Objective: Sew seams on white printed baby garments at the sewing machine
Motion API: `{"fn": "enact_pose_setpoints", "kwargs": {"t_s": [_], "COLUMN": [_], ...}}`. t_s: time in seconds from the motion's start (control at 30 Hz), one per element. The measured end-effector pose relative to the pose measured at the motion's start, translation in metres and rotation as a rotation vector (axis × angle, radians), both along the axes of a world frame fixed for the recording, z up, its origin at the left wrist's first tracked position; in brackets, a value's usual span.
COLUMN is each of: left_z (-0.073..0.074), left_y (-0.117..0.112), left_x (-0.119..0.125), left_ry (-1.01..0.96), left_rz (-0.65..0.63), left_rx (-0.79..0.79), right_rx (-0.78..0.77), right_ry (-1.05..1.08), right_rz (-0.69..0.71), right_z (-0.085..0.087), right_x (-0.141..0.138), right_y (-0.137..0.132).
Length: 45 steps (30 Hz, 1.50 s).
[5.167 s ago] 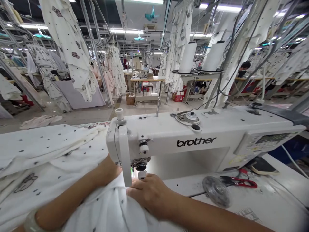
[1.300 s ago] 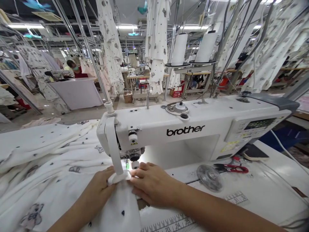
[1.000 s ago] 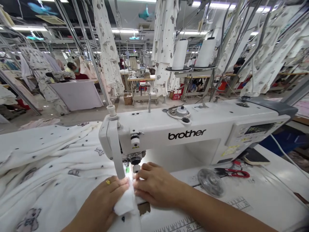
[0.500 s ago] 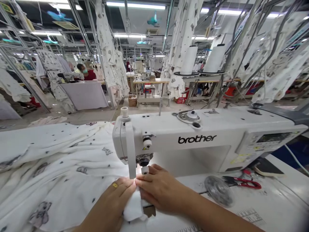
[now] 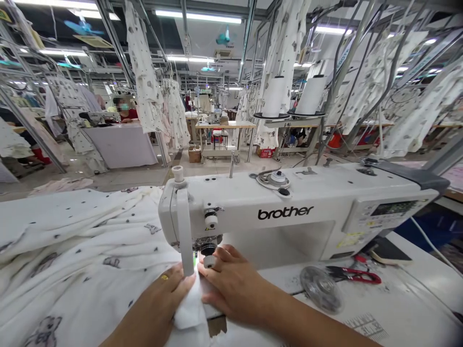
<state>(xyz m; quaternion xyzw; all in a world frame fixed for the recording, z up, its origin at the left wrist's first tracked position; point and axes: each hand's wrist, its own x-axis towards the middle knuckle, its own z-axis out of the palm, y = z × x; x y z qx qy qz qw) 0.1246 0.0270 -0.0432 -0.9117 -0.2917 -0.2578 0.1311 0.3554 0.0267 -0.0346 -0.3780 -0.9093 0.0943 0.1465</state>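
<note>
Left hand (image 5: 159,296) and right hand (image 5: 231,284) pinch folded white fabric (image 5: 190,308) between them at the needle (image 5: 196,259) of the Brother sewing machine (image 5: 253,212); I judge a slip could drag my right fingertips (image 5: 220,253) under it.

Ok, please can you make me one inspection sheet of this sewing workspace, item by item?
Surface: white sewing table with ruler markings, scuffed.
Job's things: white printed fabric, bunched at left, with a folded part below the Brother sewing machine head.
Clutter: red-handled thread snips and a round clear disc.
Hands: left hand and right hand both on the fold.
Cables: white cable at right.
Surroundings: hanging printed garments, thread cones, a co-worker at a far table.
</note>
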Motion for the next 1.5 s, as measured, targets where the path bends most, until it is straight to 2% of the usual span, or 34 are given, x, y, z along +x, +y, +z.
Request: {"fn": "enact_pose_setpoints", "kwargs": {"t_s": [0.1,0.23,0.3,0.4,0.47,0.53,0.6,0.73,0.8,0.9,1.03,1.17,1.27,1.5], "left_z": [-0.002,-0.004,-0.005,-0.005,-0.005,-0.004,-0.004,-0.005,-0.006,-0.008,-0.004,0.004,0.005,0.002], "left_y": [0.004,0.007,0.006,0.0,-0.006,-0.009,-0.009,-0.002,0.002,0.004,-0.001,-0.008,-0.011,-0.014], "left_x": [-0.002,-0.005,-0.004,0.001,0.004,0.006,0.006,0.003,0.001,0.0,0.0,0.001,0.004,0.008], "left_ry": [-0.021,0.017,0.024,-0.03,-0.081,-0.066,0.001,0.06,0.053,0.001,-0.083,-0.1,-0.108,-0.088], "left_rz": [-0.001,-0.004,0.005,0.001,-0.054,-0.113,-0.122,-0.05,-0.029,-0.033,-0.069,-0.033,-0.023,-0.135], "left_rx": [-0.023,0.028,0.027,-0.083,-0.161,-0.17,-0.11,-0.003,-0.004,-0.03,-0.188,-0.373,-0.412,-0.5], "right_rx": [-0.015,0.035,0.088,0.138,0.146,0.149,0.142,0.127,0.129,0.135,0.137,0.132,0.131,0.153], "right_ry": [0.005,0.036,0.023,-0.01,-0.002,0.015,0.015,-0.002,-0.013,-0.026,-0.024,-0.001,-0.008,-0.017], "right_rz": [-0.008,0.027,0.106,0.297,0.419,0.488,0.486,0.349,0.296,0.312,0.381,0.406,0.399,0.42], "right_z": [0.0,0.002,0.002,0.0,-0.003,-0.007,-0.009,-0.005,-0.001,0.002,0.001,-0.001,-0.001,-0.003], "right_x": [0.001,0.004,0.006,0.009,0.01,0.008,0.006,0.0,-0.001,0.0,0.003,0.003,0.003,0.004], "right_y": [-0.001,0.002,0.005,0.008,0.008,0.006,0.003,-0.003,-0.004,-0.004,-0.001,0.0,-0.001,0.001]}}
